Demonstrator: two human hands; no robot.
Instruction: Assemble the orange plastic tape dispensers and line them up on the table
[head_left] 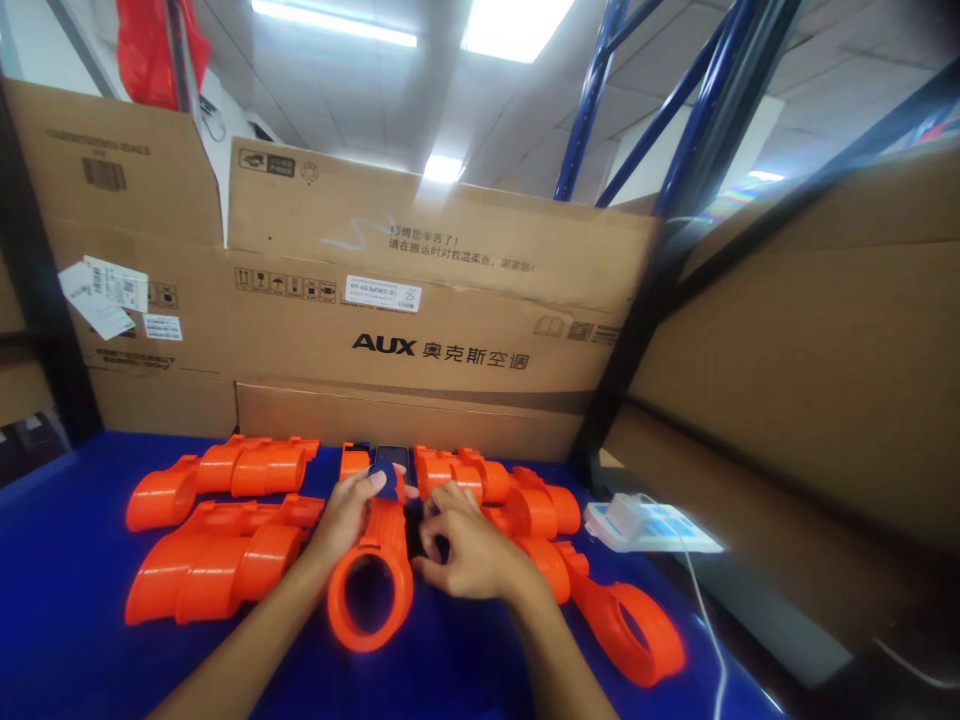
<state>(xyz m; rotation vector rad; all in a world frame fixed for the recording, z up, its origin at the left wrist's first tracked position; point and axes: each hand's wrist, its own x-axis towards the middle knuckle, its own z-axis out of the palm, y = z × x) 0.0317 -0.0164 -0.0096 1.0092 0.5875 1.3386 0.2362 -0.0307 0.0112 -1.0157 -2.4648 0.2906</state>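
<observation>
Evidently, one orange ring [385, 527] is being worked on: the left hand [346, 515] grips it over the blue table [67, 560], between rows of similar rings [214, 575]. The right hand [472, 545] curls beside it, grip unclear. Which are finished, I can't tell.

Orange ringed parts [214, 577] lie grouped left and right on the blue surface [67, 590].

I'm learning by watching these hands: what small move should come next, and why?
Perhaps bring the right hand to the held orange piece to steady it: the left hand grips its far end, apparently alone, while the right hand curls close beside it.
</observation>
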